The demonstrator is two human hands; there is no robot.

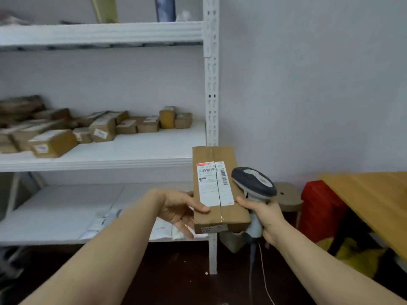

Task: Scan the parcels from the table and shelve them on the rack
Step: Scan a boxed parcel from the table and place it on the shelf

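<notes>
Lower centre of the frame: brown parcel (217, 188), label up, pinched by left hand (176, 208), thumb on top and fingers (184, 227) underneath. Just right of it, grey scanner (253, 183) gripped in right hand (265, 214), curled round its handle. Behind, white rack (211, 84) with other parcels (55, 143) at middle left; wooden counter (374, 199) at right.

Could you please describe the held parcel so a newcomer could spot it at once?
Find the white metal rack; in front of its right-hand post, the left hand holds a long brown cardboard parcel. Unlike the smaller brown parcels lying on the middle shelf, it is in the air, white label up, beside the grey handheld scanner in the right hand.
</notes>
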